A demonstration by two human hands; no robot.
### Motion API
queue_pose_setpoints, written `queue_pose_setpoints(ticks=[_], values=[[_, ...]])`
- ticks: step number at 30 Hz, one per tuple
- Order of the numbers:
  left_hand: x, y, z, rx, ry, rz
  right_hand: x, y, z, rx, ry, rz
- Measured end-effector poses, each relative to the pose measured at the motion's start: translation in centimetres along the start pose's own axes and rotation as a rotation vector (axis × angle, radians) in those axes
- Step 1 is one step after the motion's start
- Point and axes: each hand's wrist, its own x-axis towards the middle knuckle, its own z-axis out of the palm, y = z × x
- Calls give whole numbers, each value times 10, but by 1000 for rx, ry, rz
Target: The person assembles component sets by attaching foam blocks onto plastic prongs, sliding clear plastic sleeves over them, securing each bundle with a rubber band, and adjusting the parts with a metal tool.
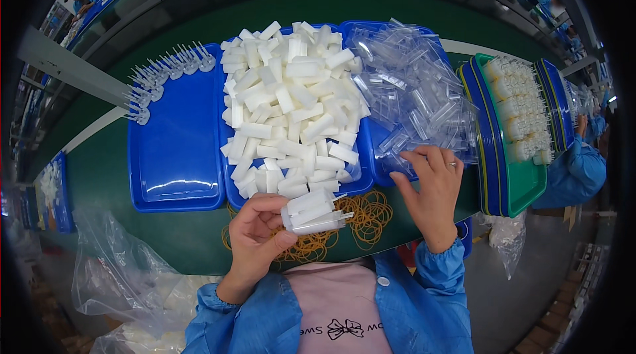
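My left hand (258,228) is closed around a small round-based part (311,211) with white foam blocks and clear plastic strips standing out of it. It holds the part on its side, just off the near edge of a blue tray heaped with white foam blocks (291,102). My right hand (434,188), a ring on one finger, reaches to the near edge of another blue tray of clear plastic pieces (414,89). Its fingers are apart, the fingertips close to the pieces; I see nothing gripped in them.
A blue tray (175,162) at left carries a row of pronged parts (175,62) along its far edge. Brown rubber bands (368,221) lie near me. Stacked trays (523,195) at right hold finished-looking parts (517,105). Plastic bags (126,254) hang at lower left; a co-worker (576,172) sits at right.
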Motion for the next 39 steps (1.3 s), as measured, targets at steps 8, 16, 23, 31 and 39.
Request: queue_pose_setpoints(ticks=[8,16,23,31,39], values=[[-2,-1,0,-17,-7,-2,-7,-1,6,-10,150,-24],[-7,-2,3,176,-66,66,-16,-26,-11,948,-23,14],[-10,1,4,316,-83,163,-21,-37,-2,1264,-124,111],[-7,15,15,555,-74,149,-20,-38,3,1281,-157,75],[1,21,20,739,-277,219,-23,-37,5,1311,-73,74]])
